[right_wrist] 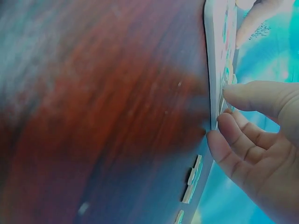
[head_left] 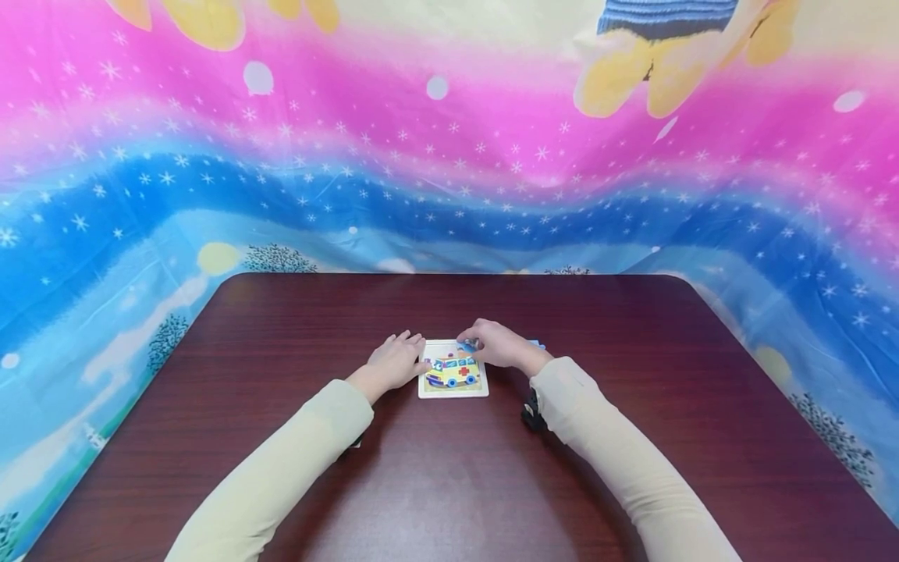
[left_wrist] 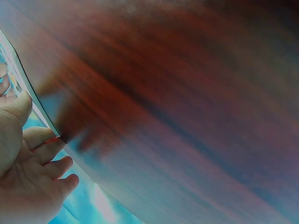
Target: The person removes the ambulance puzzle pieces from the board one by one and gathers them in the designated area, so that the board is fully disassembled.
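From my remote station I logged the scene from left to right. A printed cloth backdrop (head_left: 456, 156) hung behind the far edge of the table (head_left: 449, 476) and along its left and right edges. The left sleeve (head_left: 281, 460) crossed the left part of the tabletop. The left hand (head_left: 395, 361) lay palm down at the left rim of the white tray (head_left: 453, 395), fingers extended and thumb on that rim; I observed no grip.

The tray lay flat, midway between the table's left and right edges. It contained a puzzle picture of a yellow ambulance (head_left: 445, 373) with a red cross. A blue patch (head_left: 466, 344) showed in its far part, at the right hand's fingertips.

The right hand (head_left: 499, 343) obstructed the tray's far right corner, its fingers bent and its thumb toward the picture; I could not tell whether they gripped a piece. To its right, a blue piece (head_left: 538, 344) lay partly hidden behind the wrist. The right wrist view showed loose pieces (right_wrist: 192, 179) on the table, beyond the tray. A black wrist device (head_left: 531, 414) and the right sleeve (head_left: 618, 460) occupied the near right side.
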{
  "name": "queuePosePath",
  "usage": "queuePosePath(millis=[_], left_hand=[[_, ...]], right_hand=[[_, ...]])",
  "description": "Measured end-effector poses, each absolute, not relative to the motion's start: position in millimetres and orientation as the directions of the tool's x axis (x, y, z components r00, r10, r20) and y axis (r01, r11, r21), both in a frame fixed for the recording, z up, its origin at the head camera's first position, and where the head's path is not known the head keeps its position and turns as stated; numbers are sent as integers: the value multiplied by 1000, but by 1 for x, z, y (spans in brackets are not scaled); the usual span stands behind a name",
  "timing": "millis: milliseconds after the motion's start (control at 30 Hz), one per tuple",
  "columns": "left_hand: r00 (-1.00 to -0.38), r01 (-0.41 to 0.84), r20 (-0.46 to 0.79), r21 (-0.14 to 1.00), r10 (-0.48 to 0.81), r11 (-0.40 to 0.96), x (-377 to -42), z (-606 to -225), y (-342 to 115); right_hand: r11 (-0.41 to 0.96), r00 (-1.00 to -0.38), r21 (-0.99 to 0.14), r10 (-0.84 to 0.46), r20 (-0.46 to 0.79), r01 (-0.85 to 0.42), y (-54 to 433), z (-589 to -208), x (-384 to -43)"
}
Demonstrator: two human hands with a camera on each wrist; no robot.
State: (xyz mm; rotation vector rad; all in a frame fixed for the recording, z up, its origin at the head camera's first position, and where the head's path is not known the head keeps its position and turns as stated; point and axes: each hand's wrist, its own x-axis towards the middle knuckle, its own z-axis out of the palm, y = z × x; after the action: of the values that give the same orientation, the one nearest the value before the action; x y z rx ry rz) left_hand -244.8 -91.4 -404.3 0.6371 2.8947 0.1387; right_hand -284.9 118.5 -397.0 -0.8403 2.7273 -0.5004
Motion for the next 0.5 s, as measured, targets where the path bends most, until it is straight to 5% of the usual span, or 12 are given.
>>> queuePosePath(millis=[500], left_hand=[[-890, 421, -137, 122, 435, 899, -245, -406, -92]], right_hand=[[778, -836, -410, -545, -66, -476, 131, -396, -287]])
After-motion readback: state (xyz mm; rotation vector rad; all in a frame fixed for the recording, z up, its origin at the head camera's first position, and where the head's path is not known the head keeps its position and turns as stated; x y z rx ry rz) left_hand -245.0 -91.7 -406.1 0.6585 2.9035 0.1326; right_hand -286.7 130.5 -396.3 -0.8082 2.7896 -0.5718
